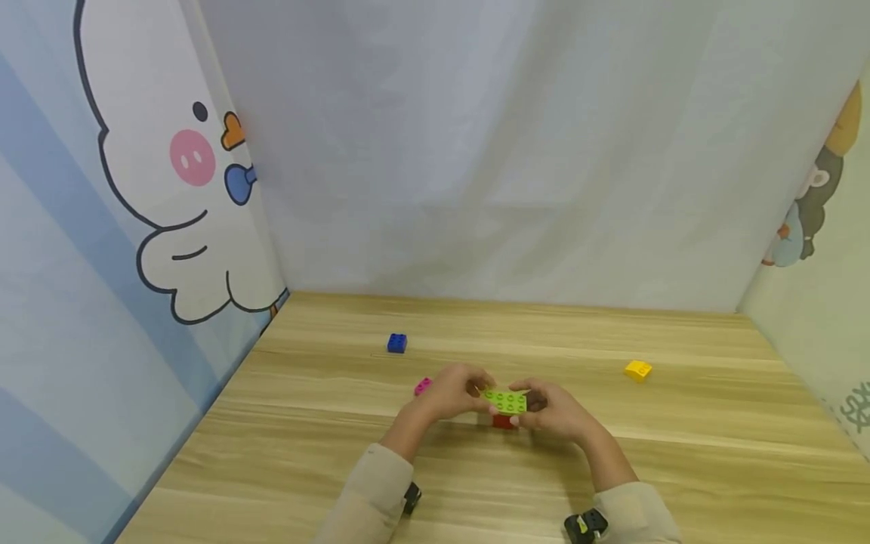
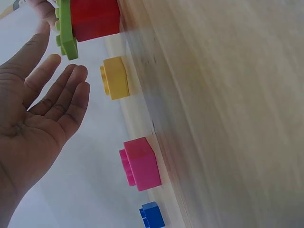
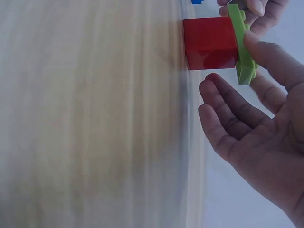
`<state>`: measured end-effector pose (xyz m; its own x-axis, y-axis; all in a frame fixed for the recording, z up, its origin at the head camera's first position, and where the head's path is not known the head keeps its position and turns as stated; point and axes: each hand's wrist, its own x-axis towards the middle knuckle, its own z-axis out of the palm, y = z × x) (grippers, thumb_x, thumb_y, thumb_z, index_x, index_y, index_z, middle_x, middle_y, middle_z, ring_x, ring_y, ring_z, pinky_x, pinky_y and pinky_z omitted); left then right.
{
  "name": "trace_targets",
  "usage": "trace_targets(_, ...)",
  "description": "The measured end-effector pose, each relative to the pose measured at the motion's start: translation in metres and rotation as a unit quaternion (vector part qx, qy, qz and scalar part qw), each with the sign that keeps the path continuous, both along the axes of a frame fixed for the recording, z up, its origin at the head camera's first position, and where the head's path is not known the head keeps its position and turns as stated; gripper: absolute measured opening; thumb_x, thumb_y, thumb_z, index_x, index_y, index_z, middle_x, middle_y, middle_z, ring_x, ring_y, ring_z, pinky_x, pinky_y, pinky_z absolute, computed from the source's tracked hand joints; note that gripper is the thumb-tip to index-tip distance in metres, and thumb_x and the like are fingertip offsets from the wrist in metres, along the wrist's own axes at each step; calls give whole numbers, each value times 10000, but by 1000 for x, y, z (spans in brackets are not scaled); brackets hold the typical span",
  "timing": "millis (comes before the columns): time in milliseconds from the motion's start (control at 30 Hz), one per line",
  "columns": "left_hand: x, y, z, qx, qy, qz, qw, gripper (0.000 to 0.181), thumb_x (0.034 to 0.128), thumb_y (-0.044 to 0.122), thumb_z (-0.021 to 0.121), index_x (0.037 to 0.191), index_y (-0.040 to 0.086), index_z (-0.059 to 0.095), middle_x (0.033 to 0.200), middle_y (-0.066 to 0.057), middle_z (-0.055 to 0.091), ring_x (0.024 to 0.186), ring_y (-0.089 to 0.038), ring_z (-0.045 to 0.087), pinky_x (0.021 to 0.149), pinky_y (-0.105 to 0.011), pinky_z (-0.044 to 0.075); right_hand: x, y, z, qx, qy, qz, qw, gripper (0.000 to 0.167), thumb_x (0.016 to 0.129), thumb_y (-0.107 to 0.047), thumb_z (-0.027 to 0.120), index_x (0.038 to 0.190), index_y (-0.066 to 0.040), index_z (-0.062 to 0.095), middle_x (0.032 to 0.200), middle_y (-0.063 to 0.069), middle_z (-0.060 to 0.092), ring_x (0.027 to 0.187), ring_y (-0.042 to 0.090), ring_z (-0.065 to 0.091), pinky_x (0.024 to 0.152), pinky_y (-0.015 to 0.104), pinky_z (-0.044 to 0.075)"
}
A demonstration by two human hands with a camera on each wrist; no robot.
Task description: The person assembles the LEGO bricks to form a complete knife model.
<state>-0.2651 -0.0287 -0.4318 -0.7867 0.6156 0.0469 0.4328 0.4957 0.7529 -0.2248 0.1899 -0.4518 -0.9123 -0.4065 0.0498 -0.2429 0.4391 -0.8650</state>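
Beige sleeves (image 1: 370, 483), both hands (image 1: 451, 394) (image 1: 557, 412) in pinch grip on thin studded green plate (image 1: 505, 402), boxy red block (image 3: 210, 43) beneath.

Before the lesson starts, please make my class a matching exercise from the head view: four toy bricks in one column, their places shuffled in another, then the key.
Bricks
1. blue brick
2. red brick
3. yellow brick
4. pink brick

Places
A. right of the right hand
B. just left of the left hand
C. directly beneath the lime-green plate
D. nearest the table's back edge

Pairs: 1-D, 2-C, 3-A, 4-B
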Motion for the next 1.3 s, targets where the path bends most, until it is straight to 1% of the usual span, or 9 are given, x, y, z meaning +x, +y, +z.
trace_targets(133, 1, -5, 1, 33, 15, 60, 10000, 369, 770, 195, 779, 1071, 21, 656, 985, -78, 640, 879, -203, 606, 736, -257, 487, 3, 1, 4, -83, -1, -74, 9999, 464, 820, -133, 711, 1216, 44, 544, 987, 140, 624, 833, 250, 609, 667, 353, 509)
trace_targets(233, -1, -9, 0, 36, 5, 148, 9999, 376, 771, 204, 777, 1075, 21, 652, 997, -89, 635, 873, -188, 595, 735, -266, 487, 4, 1, 4, -164, 0, -68, 9998, 402, 832, -116, 695, 1182, 42, 573, 903, 119, 637, 762, 214, 596, 624, 335, 499)
trace_targets(267, -1, -10, -1, 9, 18, 183, 9998, 385, 773, 211, 776, 1086, 26, 650, 1005, -87, 634, 874, -181, 592, 738, -266, 485, 7, 0, 9, -139, 24, -90, 9999, 374, 836, -96, 687, 1163, 52, 582, 874, 118, 634, 742, 209, 582, 611, 327, 491)
trace_targets(367, -3, -15, -2, -30, 51, 284, 9996, 412, 770, 229, 778, 1104, 29, 644, 1022, -92, 627, 882, -184, 589, 743, -276, 485, 6, 0, 9, 9, 131, -174, 9998, 327, 838, -98, 687, 1127, 38, 617, 831, 86, 618, 720, 194, 542, 594, 321, 467)
trace_targets(467, -3, -19, -2, -47, 50, 349, 9994, 422, 769, 230, 778, 1111, 26, 639, 1036, -103, 624, 889, -193, 588, 750, -289, 488, 4, 0, 8, 228, 222, -250, 9992, 319, 827, -118, 702, 1110, 17, 642, 825, 63, 597, 724, 193, 517, 602, 317, 448)
trace_targets(533, -2, -21, -2, -44, 45, 378, 9993, 419, 770, 222, 778, 1111, 25, 638, 1043, -112, 621, 891, -196, 588, 754, -294, 491, 0, 2, 3, 322, 278, -257, 9988, 322, 815, -142, 717, 1100, -4, 656, 816, 46, 591, 722, 189, 512, 604, 315, 442)
trace_targets(733, -3, -36, -2, 99, 159, 435, 9989, 438, 771, 183, 778, 1147, 20, 625, 1097, -129, 613, 936, -224, 569, 793, -341, 478, -3, 2, -1, 343, 351, -243, 9985, 313, 808, -141, 721, 1083, -3, 666, 772, 36, 578, 695, 190, 495, 574, 287, 428)
trace_targets(1100, -8, -69, 0, 171, 381, 497, 9979, 494, 732, 145, 805, 1175, 30, 619, 1174, -85, 598, 1061, -332, 532, 872, -446, 444, -3, 0, 1, 287, 273, -277, 9988, 303, 805, -119, 718, 1077, 3, 665, 768, 33, 550, 697, 185, 469, 569, 280, 414)
trace_targets(1300, -10, -78, -4, 174, 261, 578, 9978, 516, 722, 112, 810, 1189, 20, 612, 1176, -87, 600, 1068, -338, 529, 864, -457, 449, -3, 0, 1, 252, 221, -300, 9990, 305, 807, -122, 718, 1080, 3, 662, 774, 41, 546, 700, 185, 466, 565, 281, 411)
